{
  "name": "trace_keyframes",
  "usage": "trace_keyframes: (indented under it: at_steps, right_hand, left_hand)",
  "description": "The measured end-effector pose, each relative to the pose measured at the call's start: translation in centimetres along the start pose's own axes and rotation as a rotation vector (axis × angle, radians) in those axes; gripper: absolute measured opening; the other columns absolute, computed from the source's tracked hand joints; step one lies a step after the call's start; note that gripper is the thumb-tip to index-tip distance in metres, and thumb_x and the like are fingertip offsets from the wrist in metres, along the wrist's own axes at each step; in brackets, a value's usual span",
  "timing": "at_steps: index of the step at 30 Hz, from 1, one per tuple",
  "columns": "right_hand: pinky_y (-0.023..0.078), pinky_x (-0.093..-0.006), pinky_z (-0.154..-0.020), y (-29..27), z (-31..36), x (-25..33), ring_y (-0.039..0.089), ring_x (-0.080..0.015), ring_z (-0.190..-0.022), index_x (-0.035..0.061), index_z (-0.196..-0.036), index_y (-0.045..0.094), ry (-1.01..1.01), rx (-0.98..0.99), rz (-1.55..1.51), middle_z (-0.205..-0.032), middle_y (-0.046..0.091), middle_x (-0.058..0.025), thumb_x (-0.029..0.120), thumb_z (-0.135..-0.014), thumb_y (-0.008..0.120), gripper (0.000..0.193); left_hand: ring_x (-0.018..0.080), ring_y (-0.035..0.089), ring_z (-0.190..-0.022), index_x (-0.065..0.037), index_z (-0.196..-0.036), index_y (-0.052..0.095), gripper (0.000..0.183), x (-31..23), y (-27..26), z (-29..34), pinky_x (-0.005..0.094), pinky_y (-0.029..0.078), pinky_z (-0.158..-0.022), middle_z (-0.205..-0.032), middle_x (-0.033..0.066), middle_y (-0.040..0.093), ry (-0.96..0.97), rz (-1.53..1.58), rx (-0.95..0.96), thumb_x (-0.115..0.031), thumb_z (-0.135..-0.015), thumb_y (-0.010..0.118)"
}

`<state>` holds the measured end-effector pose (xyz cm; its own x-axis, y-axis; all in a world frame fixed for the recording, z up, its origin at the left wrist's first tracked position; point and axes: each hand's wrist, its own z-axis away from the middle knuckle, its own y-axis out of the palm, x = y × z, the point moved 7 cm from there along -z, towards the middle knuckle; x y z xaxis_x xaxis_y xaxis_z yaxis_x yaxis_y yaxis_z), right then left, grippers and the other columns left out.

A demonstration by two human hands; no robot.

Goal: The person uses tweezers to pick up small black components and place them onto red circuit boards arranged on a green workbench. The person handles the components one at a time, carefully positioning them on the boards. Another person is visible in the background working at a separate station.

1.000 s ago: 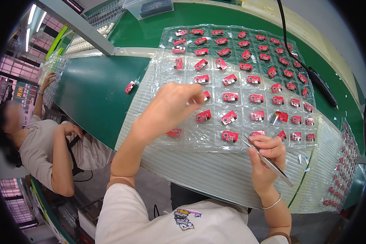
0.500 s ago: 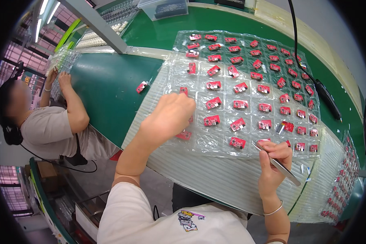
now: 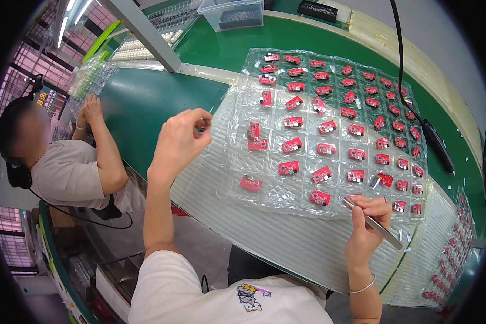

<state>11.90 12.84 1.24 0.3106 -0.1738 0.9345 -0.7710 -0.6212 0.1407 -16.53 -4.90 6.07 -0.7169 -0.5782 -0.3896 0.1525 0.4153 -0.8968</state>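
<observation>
At the left edge of the plastic tray, my left hand (image 3: 179, 139) pinches a small circuit board (image 3: 202, 127) between thumb and fingertips. Only a dark edge of that board shows. My right hand (image 3: 368, 229) is closed around metal tweezers (image 3: 384, 232), their tips over the tray's near edge. The clear blister tray (image 3: 265, 204) has many square pockets, most with a red circuit board (image 3: 322, 174) in them. In the left column, two boards (image 3: 256, 137) lie crowded together. One board (image 3: 383, 180) near my right hand has a silvery part beside it.
A second tray of red boards (image 3: 443, 264) stands at the right edge. A black corded tool (image 3: 438, 146) lies beyond the main tray. A clear bin (image 3: 232, 15) and a black box (image 3: 317, 11) are at the back. At the left another person (image 3: 73, 167) works, hands together.
My left hand has moved left from the tray's left column to the loose board on the green mat and closed on it. My right hand keeps the tweezers nearly still. The view has shifted slightly.
</observation>
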Motion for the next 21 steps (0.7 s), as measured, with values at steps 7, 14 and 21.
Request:
trace_keyframes:
  at_steps: [7, 14, 21]
  right_hand:
    - [0.053, -0.0336, -0.072, -0.6, -0.2, -0.8, 0.056, -0.0239, -0.087, 0.0046, -0.082, 0.039, 0.138, -0.12, -0.176, -0.084, 0.048, -0.0073, -0.003, -0.079, 0.056, 0.019]
    - [0.053, -0.0335, -0.072, -2.0, -0.9, -0.1, 0.057, -0.0247, -0.087, 0.0041, -0.082, 0.039, 0.07, -0.196, -0.191, -0.083, 0.048, -0.0081, -0.007, -0.078, 0.055, 0.02]
    - [0.05, -0.0341, -0.073, -1.2, -0.8, -0.2, 0.059, -0.0265, -0.087, 0.0043, -0.083, 0.04, 0.04, -0.055, -0.256, -0.084, 0.048, -0.008, -0.009, -0.076, 0.056, 0.022]
  left_hand:
    - [0.0134, 0.057, -0.084, 0.0, -0.092, 0.051, 0.022, -12.5, 8.9, 1.5, 0.0257, 0.05, -0.072, -0.096, 0.0068, 0.052, 0.085, 1.214, 0.69, 0.004, -0.072, 0.059]
    - [0.0163, 0.058, -0.087, 0.001, -0.097, 0.054, 0.024, -15.4, 11.9, 1.2, 0.0264, 0.05, -0.077, -0.098, 0.009, 0.055, 0.095, 1.281, 0.567, 0.006, -0.074, 0.06]
    - [0.0149, 0.061, -0.078, -0.003, -0.079, 0.065, 0.013, -15.6, 9.4, 1.9, 0.025, 0.05, -0.066, -0.086, 0.0056, 0.062, 0.467, 0.972, 0.123, 0.003, -0.067, 0.066]
